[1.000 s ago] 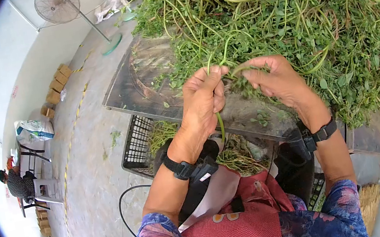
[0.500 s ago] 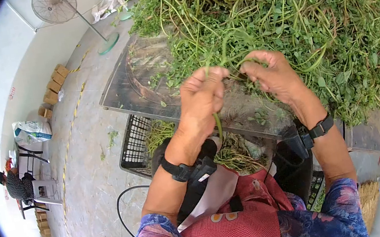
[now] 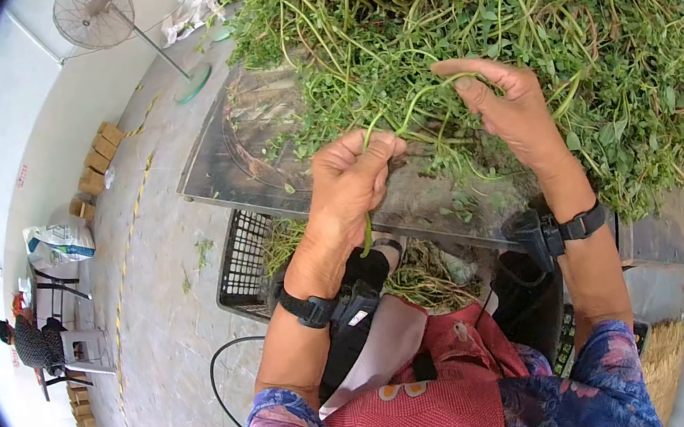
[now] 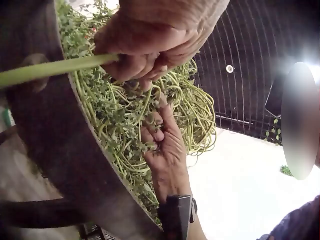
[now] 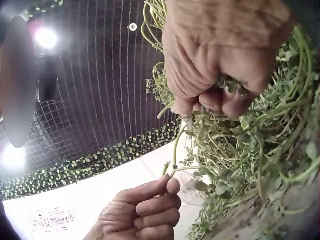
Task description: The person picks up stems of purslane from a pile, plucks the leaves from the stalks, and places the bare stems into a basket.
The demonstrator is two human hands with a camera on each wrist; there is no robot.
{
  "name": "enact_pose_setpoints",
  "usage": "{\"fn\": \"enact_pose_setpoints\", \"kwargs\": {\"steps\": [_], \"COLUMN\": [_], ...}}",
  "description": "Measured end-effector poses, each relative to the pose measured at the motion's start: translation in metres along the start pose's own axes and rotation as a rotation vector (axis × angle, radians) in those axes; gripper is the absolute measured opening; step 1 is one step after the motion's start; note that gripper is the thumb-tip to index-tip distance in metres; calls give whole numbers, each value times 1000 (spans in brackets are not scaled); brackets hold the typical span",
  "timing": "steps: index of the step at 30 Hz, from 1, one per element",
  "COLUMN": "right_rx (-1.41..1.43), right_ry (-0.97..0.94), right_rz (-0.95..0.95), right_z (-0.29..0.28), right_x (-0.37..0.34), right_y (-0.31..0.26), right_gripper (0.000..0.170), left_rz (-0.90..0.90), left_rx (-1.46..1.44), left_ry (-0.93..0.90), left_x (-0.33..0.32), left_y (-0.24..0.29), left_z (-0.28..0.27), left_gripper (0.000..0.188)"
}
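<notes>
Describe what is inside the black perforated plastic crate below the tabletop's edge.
Thin green stems show in the crate. The rest of its inside cannot be seen: the dark tabletop, stems and left forearm cover it.

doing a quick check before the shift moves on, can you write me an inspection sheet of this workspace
surface: dark table, worn and soiled, with leafy bits on it
job's things: large pile of greens; one green stem spans both hands
clutter: black crate with stems inside, below the table edge; leafy scraps on the floor
grippers: left hand and right hand both pinch the stem
cables: dark cable or hose curving near the left forearm
surroundings: standing fan, cardboard boxes, seated person
</notes>
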State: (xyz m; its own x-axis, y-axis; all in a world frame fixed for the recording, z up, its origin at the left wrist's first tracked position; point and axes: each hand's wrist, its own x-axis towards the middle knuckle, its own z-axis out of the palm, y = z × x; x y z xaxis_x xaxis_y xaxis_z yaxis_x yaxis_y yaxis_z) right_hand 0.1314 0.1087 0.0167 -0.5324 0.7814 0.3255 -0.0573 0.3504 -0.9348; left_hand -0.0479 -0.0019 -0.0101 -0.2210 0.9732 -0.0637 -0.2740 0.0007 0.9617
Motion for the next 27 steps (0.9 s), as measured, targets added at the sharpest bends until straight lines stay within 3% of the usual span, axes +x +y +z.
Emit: {"fn": "enact_pose_setpoints", "kwargs": {"steps": [1, 5, 9, 11, 12, 14, 17, 27], "right_rx": [-103, -315, -391, -645, -643, -487, 451, 213], "right_ry": [1, -68, -32, 86, 86, 344, 193, -285], "right_rz": [-116, -251, -286, -324, -320, -164, 183, 385], "right_z": [2, 1, 3, 6, 4, -8, -29, 11], "right_x": [1, 3, 2, 2, 4, 9, 8, -6], "right_y": [1, 8, 16, 20, 20, 17, 5, -1], "right_gripper": [23, 19, 18, 17, 17, 18, 19, 30], "left_rz": [5, 17, 34, 62, 58, 66, 36, 37], "left_rx": [47, 101, 95, 31, 32, -38, -104, -216], "left_ry": [3, 6, 11, 21, 22, -3, 13, -2], "left_x": [0, 0, 1, 0, 0, -2, -3, 1], "left_y": [-1, -2, -3, -3, -3, 0, 6, 3], "left_z": [1, 5, 7, 8, 6, 3, 2, -2], "left_gripper": [20, 22, 22, 21, 21, 19, 19, 20]}}
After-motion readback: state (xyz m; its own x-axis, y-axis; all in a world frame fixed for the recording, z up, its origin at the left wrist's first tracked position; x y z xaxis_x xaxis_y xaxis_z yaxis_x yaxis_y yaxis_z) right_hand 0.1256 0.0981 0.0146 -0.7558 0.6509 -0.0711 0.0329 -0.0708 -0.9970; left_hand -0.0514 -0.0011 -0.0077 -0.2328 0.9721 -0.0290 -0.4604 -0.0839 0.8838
